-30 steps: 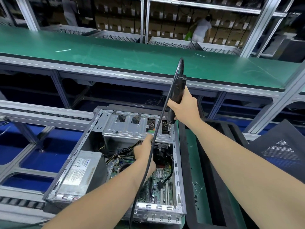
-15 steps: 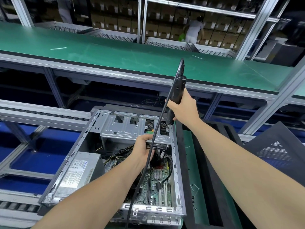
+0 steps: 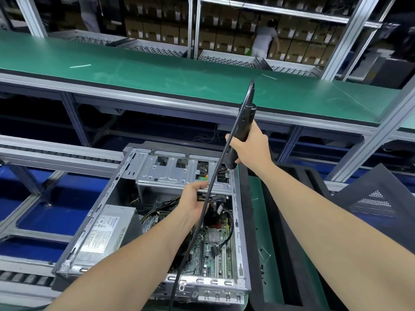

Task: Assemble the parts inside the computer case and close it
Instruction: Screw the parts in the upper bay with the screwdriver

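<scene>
An open computer case [image 3: 107, 212] lies on its side in front of me. Its metal drive cage [image 3: 170, 173] spans the far end, a grey power supply [image 3: 105, 232] sits at the left, and the green motherboard [image 3: 213, 250] shows at the right. My left hand [image 3: 194, 203] grips the near edge of the drive cage. My right hand [image 3: 249, 147] holds a black electric screwdriver [image 3: 241, 129] upright, its tip down at the cage's far right corner. The screwdriver's black cable [image 3: 202, 218] runs down across the case.
A black foam tray [image 3: 289, 243] with a green mat lies right of the case, and a dark perforated side panel [image 3: 377, 203] leans at far right. A green conveyor belt [image 3: 157, 72] runs across beyond. Metal rails and blue floor lie left. A person stands at distant shelves.
My left hand rose out of the case interior and took hold of the drive cage's near edge. The screwdriver stayed at the far right corner.
</scene>
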Available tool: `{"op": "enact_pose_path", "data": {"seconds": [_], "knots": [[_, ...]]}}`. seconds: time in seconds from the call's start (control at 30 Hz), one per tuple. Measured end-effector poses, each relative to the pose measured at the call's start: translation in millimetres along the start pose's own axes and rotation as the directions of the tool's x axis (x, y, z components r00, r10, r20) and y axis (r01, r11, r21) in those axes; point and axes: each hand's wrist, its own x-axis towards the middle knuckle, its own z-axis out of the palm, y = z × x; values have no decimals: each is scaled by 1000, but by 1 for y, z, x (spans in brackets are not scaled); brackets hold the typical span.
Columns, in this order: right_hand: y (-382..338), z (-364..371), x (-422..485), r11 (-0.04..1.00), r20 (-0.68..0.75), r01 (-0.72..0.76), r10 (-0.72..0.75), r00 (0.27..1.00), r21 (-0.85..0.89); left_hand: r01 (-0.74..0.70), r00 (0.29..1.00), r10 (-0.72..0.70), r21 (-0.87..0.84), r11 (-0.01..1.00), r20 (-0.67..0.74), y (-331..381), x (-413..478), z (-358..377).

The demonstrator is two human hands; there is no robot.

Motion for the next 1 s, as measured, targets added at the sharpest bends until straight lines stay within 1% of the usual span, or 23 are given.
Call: {"op": "enact_pose_path", "data": {"seconds": [0.1,0.13,0.17,0.23,0.27,0.3,0.33,0.4,0.5,0.7,0.73,0.77,0.8,0.83,0.87,0.9,0.93,0.97,1.0], "knots": [[-1,-2,-5,999,-50,13,-11,999,40,17,999,-16,23,1000,-51,3,-7,6],[-2,-5,-6,998,-78,19,-15,997,59,8,993,-3,45,999,-119,4,-9,8],[-3,-8,-7,996,-101,28,-20,995,80,-8,975,25,79,997,-223,5,-11,11],[-6,-15,-7,993,-127,46,-33,991,105,-37,895,105,161,986,-434,8,-19,18],[-7,-19,-7,993,-132,53,-38,991,110,-33,851,133,201,979,-507,11,-23,22],[-8,-22,-8,992,-135,58,-42,990,115,-20,815,157,243,970,-558,14,-26,27],[-9,-24,-10,991,-137,62,-45,989,120,-9,793,175,276,961,-584,16,-29,32],[-9,-29,-13,990,-132,64,-48,990,126,-1,785,169,271,963,-596,19,-32,42],[-6,-32,-18,989,-105,62,-48,993,136,-17,839,121,197,980,-530,8,-33,43],[-2,-35,-25,987,-83,53,-40,996,153,-144,882,218,202,969,-417,-19,-28,12],[-3,-36,-26,987,-81,55,-43,996,152,-164,873,247,223,961,-421,-22,-28,9],[-4,-36,-26,987,-80,57,-46,996,151,-194,834,306,274,942,-460,-25,-29,8],[-5,-37,-26,987,-83,60,-48,995,149,-235,756,401,358,904,-517,-27,-30,7],[-6,-37,-26,987,-86,61,-49,995,148,-292,667,520,456,841,-533,-28,-34,9],[-7,-38,-27,987,-89,61,-49,995,147,-363,611,641,555,749,-465,-30,-37,10],[-9,-40,-27,987,-95,62,-48,994,147,-441,600,741,647,622,-303,-30,-38,13],[-10,-41,-28,987,-102,64,-50,994,145,-507,609,789,723,470,-86,-30,-40,18],[-11,-44,-28,988,-107,69,-54,993,141,-544,625,773,771,331,110,-28,-41,23],[-12,-46,-29,988,-111,74,-59,992,138,-557,639,728,802,214,249,-27,-39,28]]}}
